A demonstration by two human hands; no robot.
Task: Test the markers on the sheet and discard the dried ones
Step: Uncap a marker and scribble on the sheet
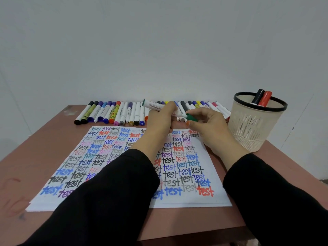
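We find the marker [152,104] in our left hand [159,121], fingers [170,107] curled round its barrel. It is held tilted above the far edge of the sheet [99,157], just in front of the row of markers [113,112]. Our right hand [211,126] pinches the green cap [192,117] at the marker's tip end. We cannot tell whether the cap is seated or just off.

Count: one marker held, one cap, one sheet, one mesh bin [252,128] holding two markers, black [258,97] and red [265,98]. The row cannot be fully counted, as the hands cover part of it.

The held marker has a white printed barrel and a green butt end. The sheet lies flat on the surface [44,139], filled with "test" in many colours.
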